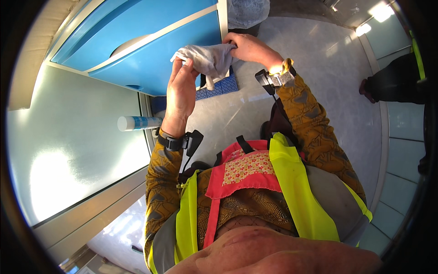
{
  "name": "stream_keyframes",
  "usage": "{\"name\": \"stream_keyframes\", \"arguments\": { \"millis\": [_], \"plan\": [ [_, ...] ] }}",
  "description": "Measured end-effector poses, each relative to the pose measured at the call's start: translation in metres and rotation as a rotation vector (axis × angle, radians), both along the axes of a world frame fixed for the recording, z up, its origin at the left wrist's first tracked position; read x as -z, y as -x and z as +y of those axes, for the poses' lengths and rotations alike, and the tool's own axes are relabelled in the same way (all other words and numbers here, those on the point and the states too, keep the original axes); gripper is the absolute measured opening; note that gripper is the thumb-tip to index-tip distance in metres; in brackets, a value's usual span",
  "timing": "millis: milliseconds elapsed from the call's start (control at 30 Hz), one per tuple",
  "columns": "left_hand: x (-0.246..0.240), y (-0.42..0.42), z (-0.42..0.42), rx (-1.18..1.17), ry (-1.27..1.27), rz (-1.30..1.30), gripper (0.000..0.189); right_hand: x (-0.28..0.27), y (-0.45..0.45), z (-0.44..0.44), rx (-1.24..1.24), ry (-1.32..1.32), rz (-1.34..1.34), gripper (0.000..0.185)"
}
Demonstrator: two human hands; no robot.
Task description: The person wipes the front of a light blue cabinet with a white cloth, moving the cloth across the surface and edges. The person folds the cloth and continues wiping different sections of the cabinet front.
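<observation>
A crumpled white cloth (pixel 214 60) is stretched between my two hands in front of a blue drawer cabinet (pixel 164 54). My left hand (pixel 181 87) pinches the cloth's left end between thumb and fingers. At the cloth's right end, my right hand (pixel 248 48) grips a bunched part near the cabinet's corner edge. Folds hang down from the cloth's middle, over a blue patterned plastic base (pixel 219 88) at floor level.
Left of me stands a frosted glass panel (pixel 78 133) in a metal frame. A white and blue cylindrical container (pixel 139 123) juts out near my left wrist. Behind the cabinet sits a bin with a plastic liner (pixel 248 12). Another person's dark-clothed leg (pixel 393 82) shows at right.
</observation>
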State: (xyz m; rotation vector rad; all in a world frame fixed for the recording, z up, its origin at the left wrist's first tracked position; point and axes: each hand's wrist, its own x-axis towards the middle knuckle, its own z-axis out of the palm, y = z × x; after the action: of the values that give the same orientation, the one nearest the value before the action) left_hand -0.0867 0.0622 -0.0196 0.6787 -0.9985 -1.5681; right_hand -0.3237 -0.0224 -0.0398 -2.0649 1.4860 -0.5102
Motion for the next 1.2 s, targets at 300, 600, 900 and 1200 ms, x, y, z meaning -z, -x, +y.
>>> {"name": "stream_keyframes", "arguments": {
  "millis": [300,600,900,1200],
  "plan": [
    [-0.025,-0.002,0.005,-0.016,-0.071,-0.182,0.053,0.004,-0.019,0.020,-0.331,-0.079,-0.168,0.075],
    [-0.022,-0.017,0.000,-0.052,-0.079,-0.309,0.050,0.017,-0.040,0.022,-0.238,-0.061,-0.264,0.035],
    [-0.023,-0.022,0.004,0.052,-0.045,-0.262,0.043,0.014,-0.022,0.009,0.064,0.263,-0.363,0.025],
    [-0.021,-0.032,-0.002,-0.069,0.069,-0.671,0.044,0.001,-0.005,0.001,-0.075,0.277,-0.633,0.037]
  ]
}}
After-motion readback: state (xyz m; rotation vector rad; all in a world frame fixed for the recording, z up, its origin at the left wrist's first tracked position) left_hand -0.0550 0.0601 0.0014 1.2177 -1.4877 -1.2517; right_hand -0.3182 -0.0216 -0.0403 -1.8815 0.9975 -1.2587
